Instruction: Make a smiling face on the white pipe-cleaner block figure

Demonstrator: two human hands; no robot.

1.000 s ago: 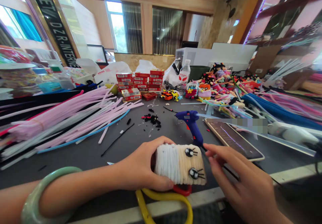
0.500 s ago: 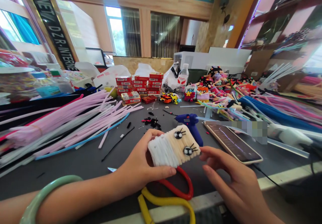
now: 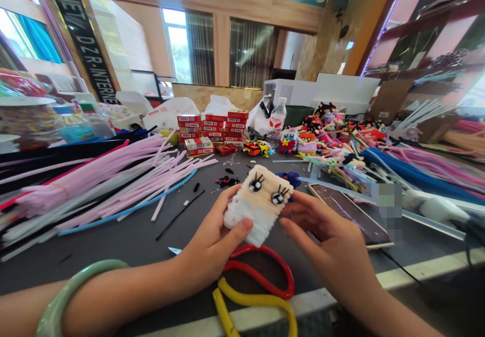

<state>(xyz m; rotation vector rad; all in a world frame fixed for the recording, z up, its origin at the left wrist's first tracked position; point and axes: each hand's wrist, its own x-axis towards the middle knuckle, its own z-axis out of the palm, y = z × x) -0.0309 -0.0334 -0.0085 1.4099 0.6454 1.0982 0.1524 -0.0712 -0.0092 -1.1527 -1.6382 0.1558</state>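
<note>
A small block [image 3: 261,200] wrapped in fuzzy strands, cream at the top and white at the bottom, has two black-and-white eyes with lashes. My left hand [image 3: 217,238] grips its left side, the thumb across the white part. At its right edge is my right hand [image 3: 322,226], fingers apart, the fingertips at or very near the edge. Below the block lie scissors with red handles [image 3: 280,266] and a yellow-handled tool [image 3: 261,301]. The blue glue gun [image 3: 290,179] is mostly hidden behind the block.
A phone [image 3: 350,215] lies to the right. Pink and white fuzzy stems [image 3: 91,185] cover the left side. Stacked red boxes [image 3: 212,130], a plastic bottle [image 3: 278,114] and a pile of small dolls [image 3: 329,125] stand at the back. Black scraps [image 3: 227,180] lie mid-table.
The block has been raised slightly and turned more upright, with its eyes toward the top. My right hand has moved up and left beside it. The glue gun is now more covered.
</note>
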